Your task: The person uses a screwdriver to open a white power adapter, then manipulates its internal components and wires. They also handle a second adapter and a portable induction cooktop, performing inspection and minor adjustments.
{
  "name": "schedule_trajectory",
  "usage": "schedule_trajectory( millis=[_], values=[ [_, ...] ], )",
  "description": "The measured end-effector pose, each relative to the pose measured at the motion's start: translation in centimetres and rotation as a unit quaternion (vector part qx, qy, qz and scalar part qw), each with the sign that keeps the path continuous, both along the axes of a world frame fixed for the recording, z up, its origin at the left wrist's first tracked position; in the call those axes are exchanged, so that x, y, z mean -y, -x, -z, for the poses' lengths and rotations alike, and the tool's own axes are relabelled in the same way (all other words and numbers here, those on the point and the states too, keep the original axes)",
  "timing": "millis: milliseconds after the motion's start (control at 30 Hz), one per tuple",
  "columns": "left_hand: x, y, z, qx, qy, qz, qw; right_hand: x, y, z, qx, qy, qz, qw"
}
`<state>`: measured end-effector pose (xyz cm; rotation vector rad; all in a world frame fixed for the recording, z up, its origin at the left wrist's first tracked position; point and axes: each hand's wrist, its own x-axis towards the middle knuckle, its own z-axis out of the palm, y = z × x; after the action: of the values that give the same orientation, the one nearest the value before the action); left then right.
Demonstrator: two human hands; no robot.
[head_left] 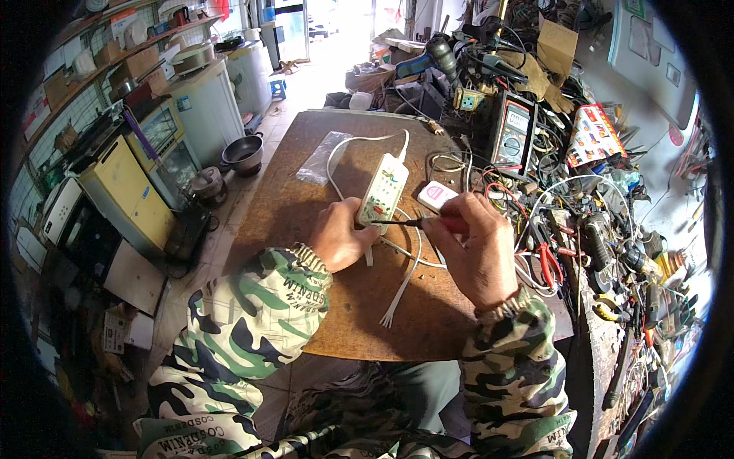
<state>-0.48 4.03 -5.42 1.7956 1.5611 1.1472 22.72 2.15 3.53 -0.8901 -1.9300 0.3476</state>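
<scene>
My left hand [336, 239] grips the near end of a white power strip [388, 177], its face turned up and showing small green and red marks. In my right hand [483, 246] is a screwdriver [405, 222] with a dark shaft and a reddish handle. Its tip points left and meets or hovers over the strip's near end; contact cannot be made out. A white cable [408, 284] runs on the table below the strip, its end split into thin wires. Just beyond my right hand lies a small white block [436, 194] with a pink round label.
The worn wooden table [306, 191] carries a clear plastic bag [321, 158]. A multimeter [514, 131], red-handled pliers [549, 264] and tangled leads crowd the right side. Tools and parts heap up along the right bench. To the left stand a yellow cabinet [126, 187] and a pan [243, 153].
</scene>
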Motion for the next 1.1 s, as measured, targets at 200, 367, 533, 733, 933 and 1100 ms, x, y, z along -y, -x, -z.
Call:
schedule_trajectory(
  millis=[200, 367, 533, 733, 933, 1100],
  values=[
    [-1.0, 0.1, 2.0, 0.039, -0.023, -0.010, 0.999, -0.4, 0.6, 0.7, 0.026, -0.032, 0.057, 0.998],
    [-0.5, -0.1, 0.9, 0.013, -0.011, -0.016, 1.000, 0.4, 0.5, 0.0, -0.036, -0.012, -0.027, 0.999],
    [-0.3, -0.5, 0.3, 0.044, -0.013, -0.009, 0.999, -0.6, 0.1, 0.9, 0.034, 0.025, 0.064, 0.997],
    [-0.3, -0.5, 0.7, 0.009, -0.043, -0.016, 0.999, -0.5, 0.5, 0.7, -0.067, -0.027, -0.016, 0.997],
    [0.6, -0.7, -0.5, 0.003, -0.027, -0.027, 0.999, -0.5, 0.3, 0.4, 0.048, -0.033, 0.071, 0.996],
    [0.6, -0.8, -0.6, -0.063, -0.043, -0.039, 0.996, -0.5, 0.0, 0.3, 0.023, -0.041, 0.000, 0.999]
  ],
)
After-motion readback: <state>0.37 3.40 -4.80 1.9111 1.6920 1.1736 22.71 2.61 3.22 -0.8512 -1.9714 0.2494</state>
